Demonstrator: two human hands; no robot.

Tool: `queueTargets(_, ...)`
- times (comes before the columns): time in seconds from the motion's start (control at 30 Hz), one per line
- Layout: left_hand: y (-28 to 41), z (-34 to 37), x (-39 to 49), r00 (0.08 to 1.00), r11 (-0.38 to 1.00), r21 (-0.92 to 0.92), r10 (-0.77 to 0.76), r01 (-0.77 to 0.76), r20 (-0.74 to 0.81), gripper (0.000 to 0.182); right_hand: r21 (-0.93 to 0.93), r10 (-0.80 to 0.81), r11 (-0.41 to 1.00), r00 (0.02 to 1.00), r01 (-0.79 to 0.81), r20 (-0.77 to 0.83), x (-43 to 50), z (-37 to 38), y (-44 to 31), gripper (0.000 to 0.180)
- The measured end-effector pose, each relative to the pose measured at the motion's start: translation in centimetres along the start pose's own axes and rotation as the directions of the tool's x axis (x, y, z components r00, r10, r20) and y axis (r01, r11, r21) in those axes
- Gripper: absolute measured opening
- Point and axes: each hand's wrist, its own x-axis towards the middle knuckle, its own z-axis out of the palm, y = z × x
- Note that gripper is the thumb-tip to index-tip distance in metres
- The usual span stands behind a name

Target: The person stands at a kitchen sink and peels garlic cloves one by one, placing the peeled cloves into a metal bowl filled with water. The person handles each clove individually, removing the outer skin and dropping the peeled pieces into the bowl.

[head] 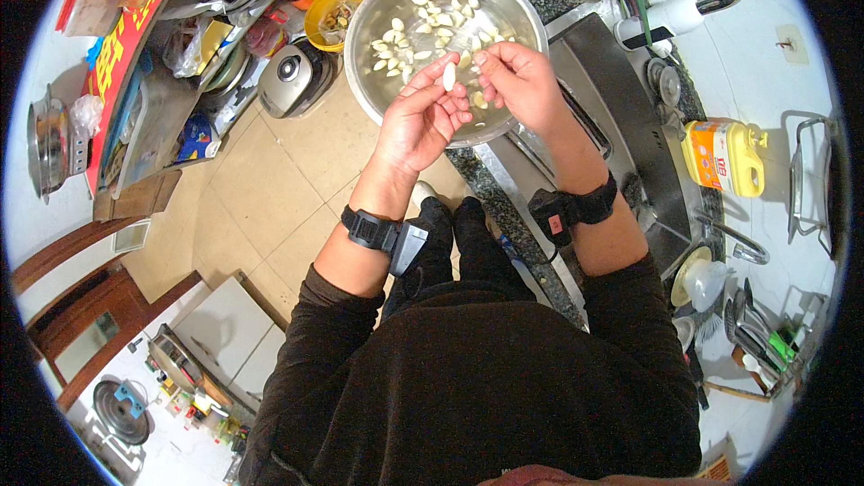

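My left hand [426, 116] is palm up over a wide stainless steel basin [361, 91], with a peeled garlic clove [449, 77] pinched between thumb and fingers. Close on its right, my right hand [516, 81] has its thumb and forefinger tips together. Whether a small bit is caught between those tips, I cannot tell. Several pale peeled garlic cloves [443, 19] are spread across the basin below, in what looks like shallow water. Both hands hang over the near part of the basin and hide some cloves.
A steel sink [601, 67] lies to the right, edged by a speckled stone counter [533, 277]. Beyond it stands a yellow detergent jug [725, 158]. A yellow bucket [331, 20] with scraps and a rice cooker [293, 77] are left of the basin. Tiled floor [263, 169] shows below.
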Motion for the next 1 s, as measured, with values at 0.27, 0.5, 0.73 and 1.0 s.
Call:
queueTargets(0.27,-0.4,0.3,0.3,0.996,0.996,0.031,0.087,-0.086,-0.035,0.025,0.164,-0.103,0.982,0.992,0.09,0.075,0.3,1.3,0.6,0.012)
queueTargets(0.5,-0.6,0.3,0.1,0.984,0.968,0.191,0.174,-0.165,-0.03,0.014,0.1,-0.137,0.986,0.988,0.13,0.066,0.5,1.9,0.9,0.013)
queueTargets(0.73,-0.3,0.5,-0.2,0.975,0.94,0.293,0.205,-0.174,-0.081,0.014,0.11,-0.06,0.993,0.994,0.049,0.091,0.8,0.9,0.9,0.013)
queueTargets(1.0,0.0,0.2,-0.1,0.974,0.973,0.179,0.171,-0.144,-0.146,0.012,0.207,0.07,0.975,0.997,-0.074,0.026,0.4,0.9,0.0,0.017)
